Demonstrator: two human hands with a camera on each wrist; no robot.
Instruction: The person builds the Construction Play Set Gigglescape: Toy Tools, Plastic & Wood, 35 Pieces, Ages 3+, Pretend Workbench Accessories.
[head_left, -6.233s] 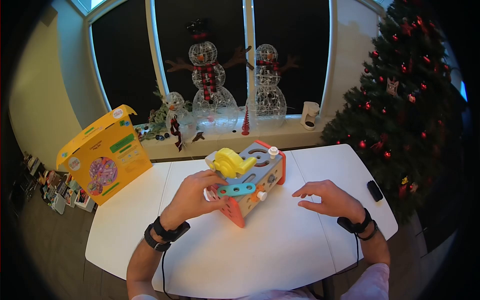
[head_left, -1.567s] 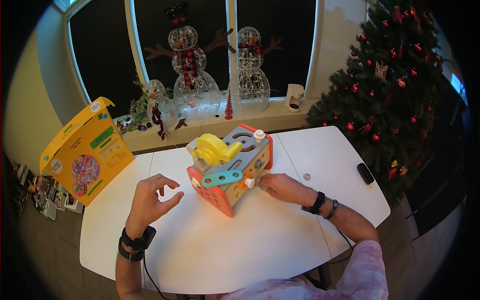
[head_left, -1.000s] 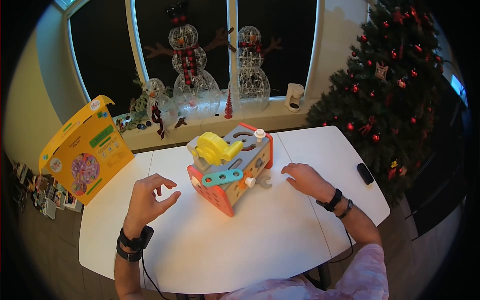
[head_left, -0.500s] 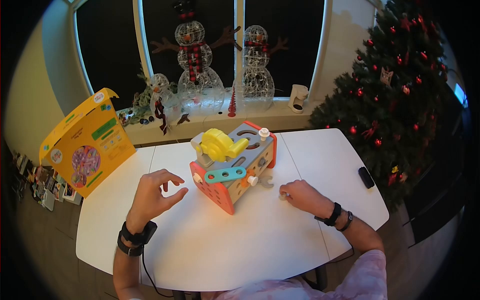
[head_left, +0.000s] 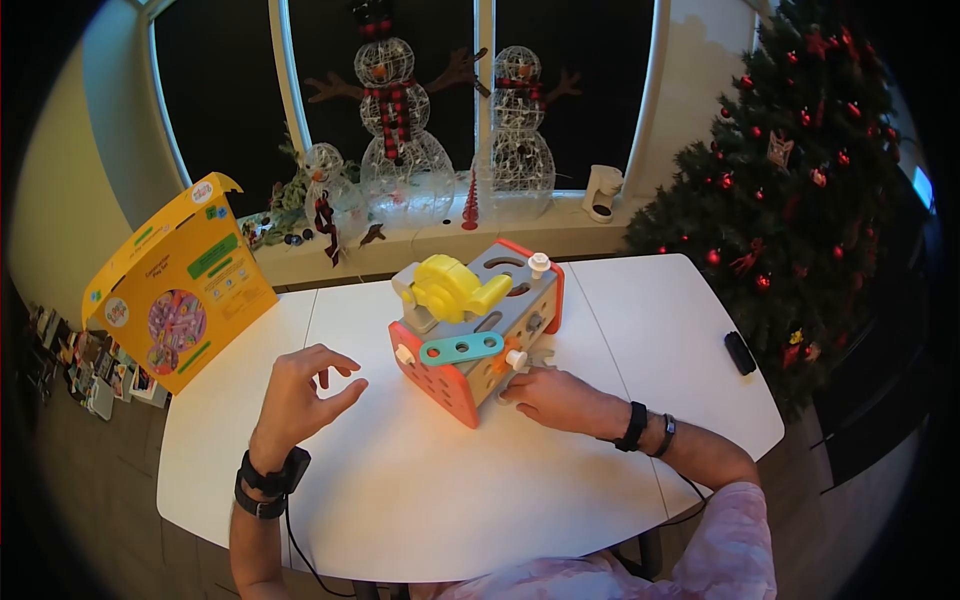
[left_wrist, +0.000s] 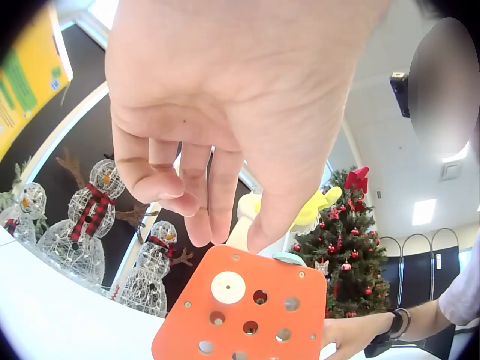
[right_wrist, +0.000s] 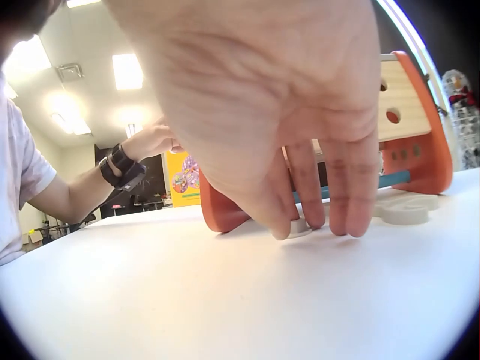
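A toy workbench box (head_left: 440, 388) with red-orange ends stands on the table; a yellow saw-like piece (head_left: 446, 288), a teal strip (head_left: 462, 348) and white bolts are on it. My right hand (head_left: 565, 400) is low at the box's near right side. In the right wrist view its thumb and fingertips pinch a small pale round piece (right_wrist: 298, 227) at the tabletop. A grey wrench (right_wrist: 405, 211) lies just beyond the fingers, partly hidden in the head view. My left hand (head_left: 298, 395) hovers left of the box, fingers loosely bent, holding nothing.
A yellow carton (head_left: 185, 290) stands at the back left of the white table (head_left: 400, 500). Near the right edge lies a black object (head_left: 740, 353). Beyond are wire snowmen (head_left: 405, 175) on the sill and a decorated tree (head_left: 770, 190).
Over the last half second my right hand has moved left to the box, carrying the small round piece. My left hand, at the box in the oldest frame, has since withdrawn left.
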